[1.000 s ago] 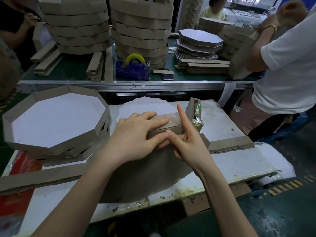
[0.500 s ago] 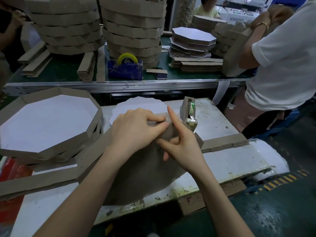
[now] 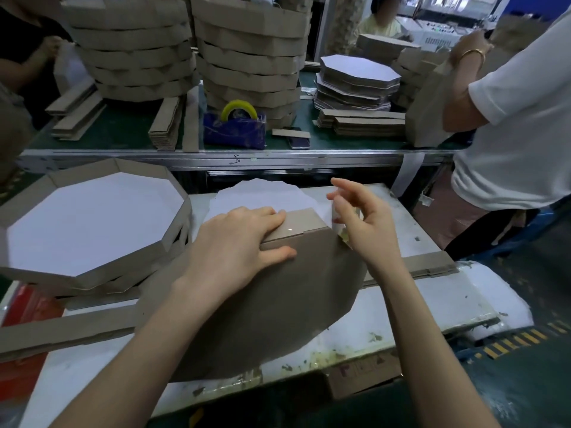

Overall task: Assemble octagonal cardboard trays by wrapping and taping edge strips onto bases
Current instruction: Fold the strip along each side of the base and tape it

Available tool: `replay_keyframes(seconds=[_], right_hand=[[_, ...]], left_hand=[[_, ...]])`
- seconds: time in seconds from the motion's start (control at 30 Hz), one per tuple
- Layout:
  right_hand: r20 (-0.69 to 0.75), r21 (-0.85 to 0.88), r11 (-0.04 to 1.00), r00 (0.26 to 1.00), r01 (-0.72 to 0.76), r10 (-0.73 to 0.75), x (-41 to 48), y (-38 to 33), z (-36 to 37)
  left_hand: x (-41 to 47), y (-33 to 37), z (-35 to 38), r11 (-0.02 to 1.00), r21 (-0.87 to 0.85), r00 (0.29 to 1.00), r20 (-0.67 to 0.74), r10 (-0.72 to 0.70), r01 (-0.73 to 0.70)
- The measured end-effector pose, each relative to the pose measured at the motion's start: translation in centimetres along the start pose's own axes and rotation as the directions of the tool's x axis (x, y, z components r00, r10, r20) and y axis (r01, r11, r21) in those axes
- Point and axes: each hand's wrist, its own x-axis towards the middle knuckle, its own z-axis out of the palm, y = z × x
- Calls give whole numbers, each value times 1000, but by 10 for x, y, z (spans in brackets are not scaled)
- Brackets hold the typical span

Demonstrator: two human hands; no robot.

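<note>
Finished trays (image 3: 89,223): stacked at the left end of the desk (image 3: 408,304); the top one is octagonal with a white floor facing up.
Loose strip (image 3: 61,335): a long brown strip lying flat along the desk's near left edge, below the stack.
Left hand (image 3: 234,242): its fingers (image 3: 262,214) are curled over the top of the edge strip, with the thumb pressed on the brown side just below, so the hand is clamped on the rim.
Base (image 3: 278,304): brown underside toward the camera, tilted up, with its near edge hanging past the desk front.
Edge strip (image 3: 296,223): folded along the base's upper rim, with a glint of clear tape near its right end.
White sheet (image 3: 256,196): lying on the desk just behind the rim.
Right hand (image 3: 364,223): raised just beside the strip's right corner; the fingers are apart, loosely bent and blurred, and grip nothing visible.
Second strip (image 3: 432,264): flat on the desk, right of the base.
Person in white shirt (image 3: 519,118): standing at the far right and handling cardboard at the rear bench.
</note>
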Motion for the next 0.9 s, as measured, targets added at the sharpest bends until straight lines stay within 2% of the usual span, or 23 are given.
replay_keyframes(seconds=[0.1,0.2,0.33,0.5,0.63,0.73,0.83,0.9], right_hand=[[212,-63,993,972,-96,107,11,3,3],[391,-214,967,895,-139,216,13,3,6],[396,-169,974,895,-149,205,12,0,10],[448,-137,989,886,-62,118,11,-10,16],[454,-220,971,871,-97,190,13,-9,-4],[485,-299,952,850,-60,206,18,-13,-21],[525,-239,971,839,-16,143,25,-25,-29],[565,-200,980,819,14,104,29,-34,-30]], left_hand=[[-5,3,1,995,103,999,40,-5,1],[-9,-1,0,986,164,998,63,-3,-8],[-2,6,-2,985,169,998,40,-39,32],[16,40,11,982,181,999,14,-53,50],[8,27,2,996,86,999,7,-31,30],[-6,12,-13,998,-69,998,-60,7,-12],[-18,-9,-14,977,-213,990,-140,-15,-15],[-24,-23,-7,946,-324,988,-140,-68,19]])
